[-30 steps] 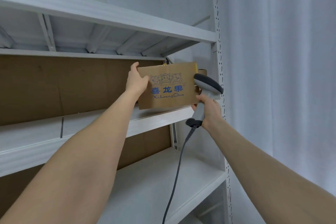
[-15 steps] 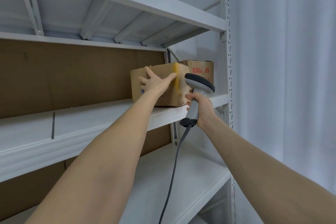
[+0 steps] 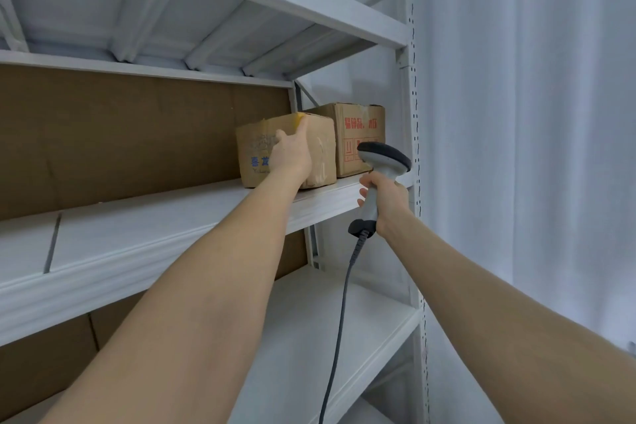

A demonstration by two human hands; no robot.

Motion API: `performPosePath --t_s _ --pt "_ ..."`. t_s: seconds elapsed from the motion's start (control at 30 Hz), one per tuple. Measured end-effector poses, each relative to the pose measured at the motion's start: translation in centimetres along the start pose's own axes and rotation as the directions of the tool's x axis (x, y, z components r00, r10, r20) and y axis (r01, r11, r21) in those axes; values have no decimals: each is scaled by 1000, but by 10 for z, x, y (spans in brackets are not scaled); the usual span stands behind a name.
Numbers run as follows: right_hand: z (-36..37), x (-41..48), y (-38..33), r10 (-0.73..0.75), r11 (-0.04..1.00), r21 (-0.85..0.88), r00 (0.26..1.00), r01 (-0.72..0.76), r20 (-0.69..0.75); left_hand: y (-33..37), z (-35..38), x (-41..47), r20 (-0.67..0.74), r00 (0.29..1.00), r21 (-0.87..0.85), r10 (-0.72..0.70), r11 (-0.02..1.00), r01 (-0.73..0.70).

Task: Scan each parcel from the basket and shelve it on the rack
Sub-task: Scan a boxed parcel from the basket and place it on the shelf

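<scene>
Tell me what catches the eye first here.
The left hand presses a blue-lettered cardboard box on the white rack's middle shelf, beside a red-printed box at the shelf's right end. Just below and right, the right hand grips a grey corded scanner.

The rack (image 3: pixel 409 79) is white-painted metal, smooth with a faint sheen. Its brown backing board (image 3: pixel 137 134) is matt and fibrous, like pressed card. The left parcel (image 3: pixel 320 144) is creased matt brown cardboard crossed by shiny clear tape. The right parcel (image 3: pixel 358 127) is similar cardboard, printed red. The barcode scanner (image 3: pixel 382 162) is smooth plastic with a light-grey handle and a darker head, and its cable (image 3: pixel 339 320) is dark and matt. On the right hangs a white cloth curtain (image 3: pixel 533 113), soft and matt.
</scene>
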State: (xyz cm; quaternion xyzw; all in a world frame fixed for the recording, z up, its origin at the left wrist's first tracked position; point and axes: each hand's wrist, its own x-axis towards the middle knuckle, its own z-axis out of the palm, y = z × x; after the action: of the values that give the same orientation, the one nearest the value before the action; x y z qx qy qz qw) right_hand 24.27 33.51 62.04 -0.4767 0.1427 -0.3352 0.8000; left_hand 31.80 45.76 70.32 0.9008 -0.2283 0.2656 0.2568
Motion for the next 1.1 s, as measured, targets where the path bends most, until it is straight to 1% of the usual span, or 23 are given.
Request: performPosePath --t_s 0.2,0.27,0.33,0.4,0.5,0.6,0.67,0.73,0.8,0.9,1.03,1.1 --pt "-5 2 0 3 1000 -11 1000 -4 -25 2 11 3 106 994 13 -21 1000 20" --pt "-6 2 1 -1 1000 -19 1000 0 -22 4 14 2 131 991 -21 -33 999 36" --pt "-9 0 1 -2 1000 -28 1000 1 -24 6 14 0 136 988 -70 -72 994 82" --pt "-14 -3 1 2 999 -36 1000 -3 -28 10 14 -4 116 991 -21 -71 997 74" --pt "-25 -9 0 -6 1000 -11 999 6 -35 19 16 -12 24 1000 37 -9 999 8" --pt "-42 -21 -3 -16 998 61 1000 17 -16 33 25 -25 -52 996 22 74 997 -73" --pt "-61 -29 -6 -22 997 73 1000 22 -9 48 36 -37 -65 991 4 120 993 -120" --pt "-83 -37 -8 -16 998 52 999 18 -39 65 50 -51 -58 988 -3 146 989 -147" --pt "-109 -45 -10 13 998 55 996 -8 -94 83 66 -66 -10 987 -17 160 987 -160" --pt "-155 -57 -12 69 996 59 983 -60 -169 112 93 -91 138 973 -49 187 982 -182" --pt "-223 -80 -10 148 989 54 951 -139 -272 147 136 -131 346 917 -65 201 980 -190" --pt "-259 -94 -6 171 984 93 935 -149 -312 163 159 -155 429 884 -73 188 982 -173"
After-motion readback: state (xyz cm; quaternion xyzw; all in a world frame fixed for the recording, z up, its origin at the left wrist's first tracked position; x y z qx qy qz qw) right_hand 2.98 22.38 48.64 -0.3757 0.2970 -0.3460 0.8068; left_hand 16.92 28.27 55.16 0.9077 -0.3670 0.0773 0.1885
